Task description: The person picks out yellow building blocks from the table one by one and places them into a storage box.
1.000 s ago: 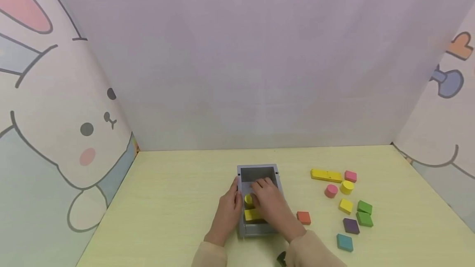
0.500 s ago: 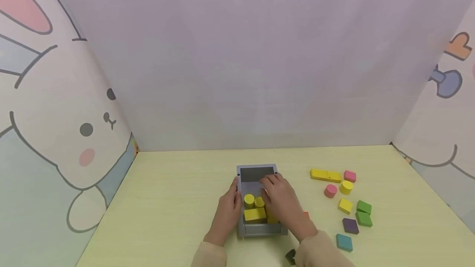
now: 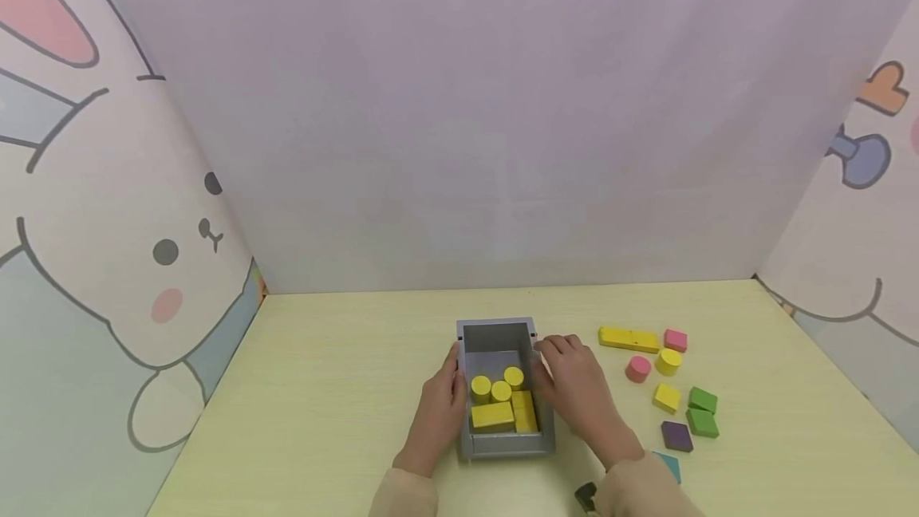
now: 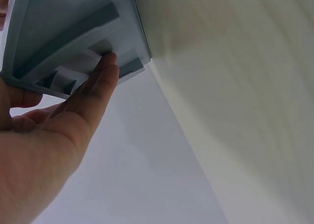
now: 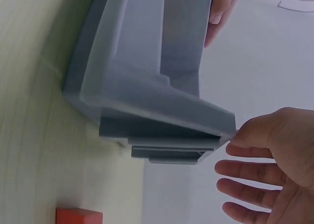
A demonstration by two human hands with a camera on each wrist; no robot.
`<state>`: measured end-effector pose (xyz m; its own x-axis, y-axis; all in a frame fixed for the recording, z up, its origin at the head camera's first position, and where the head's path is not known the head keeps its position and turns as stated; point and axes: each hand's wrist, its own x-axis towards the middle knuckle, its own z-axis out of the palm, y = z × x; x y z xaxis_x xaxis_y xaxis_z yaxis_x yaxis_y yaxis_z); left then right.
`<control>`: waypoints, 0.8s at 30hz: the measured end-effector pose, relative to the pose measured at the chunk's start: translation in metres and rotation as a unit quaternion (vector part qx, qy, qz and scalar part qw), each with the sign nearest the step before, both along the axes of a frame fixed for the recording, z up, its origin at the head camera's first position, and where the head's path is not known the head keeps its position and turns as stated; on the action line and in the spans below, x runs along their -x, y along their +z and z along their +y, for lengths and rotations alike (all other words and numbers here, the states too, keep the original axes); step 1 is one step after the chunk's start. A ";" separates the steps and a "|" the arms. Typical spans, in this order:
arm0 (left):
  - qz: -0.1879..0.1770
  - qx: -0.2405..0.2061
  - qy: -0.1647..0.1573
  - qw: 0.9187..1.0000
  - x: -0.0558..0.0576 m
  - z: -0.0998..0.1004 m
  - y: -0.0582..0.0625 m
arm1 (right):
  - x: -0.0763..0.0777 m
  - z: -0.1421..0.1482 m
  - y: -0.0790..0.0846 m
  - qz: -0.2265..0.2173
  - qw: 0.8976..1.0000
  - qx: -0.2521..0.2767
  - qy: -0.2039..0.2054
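Observation:
A grey plastic box stands on the table, with several yellow blocks inside its near half. Among them are three yellow cylinders, a yellow rectangular block lying crosswise, and yellow pieces along the right wall. My left hand holds the box's left side; in the left wrist view its fingers lie along the outer wall. At the right rim is my right hand, holding nothing. In the right wrist view its thumb meets the rim's corner while the other fingers extend loosely.
To the right lie a long yellow bar, pink blocks, a yellow cylinder, a yellow block, green blocks, a purple block and a teal block. A red block is near the box.
My right hand has moved out of the box to its right rim, uncovering the third yellow cylinder and the yellow pieces by the right wall. The left hand has stayed put.

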<state>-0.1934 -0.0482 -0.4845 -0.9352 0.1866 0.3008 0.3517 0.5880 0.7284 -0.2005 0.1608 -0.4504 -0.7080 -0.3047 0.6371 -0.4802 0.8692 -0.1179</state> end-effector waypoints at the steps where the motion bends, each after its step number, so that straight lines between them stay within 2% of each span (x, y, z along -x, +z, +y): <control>1: 0.000 -0.001 0.000 1.000 0.000 0.000 0.000 | 0.000 0.002 -0.001 -0.003 1.000 0.000 -0.004; 9: -0.002 -0.008 -0.002 1.000 -0.001 0.000 0.001 | -0.003 0.020 -0.005 -0.029 0.999 0.003 -0.033; 18: 0.000 -0.004 0.000 1.000 -0.001 0.000 0.000 | -0.007 0.042 -0.014 -0.091 0.993 0.008 -0.081; 24: -0.005 -0.009 0.000 1.000 -0.001 0.000 0.000 | -0.009 0.055 -0.022 -0.080 0.993 0.016 -0.091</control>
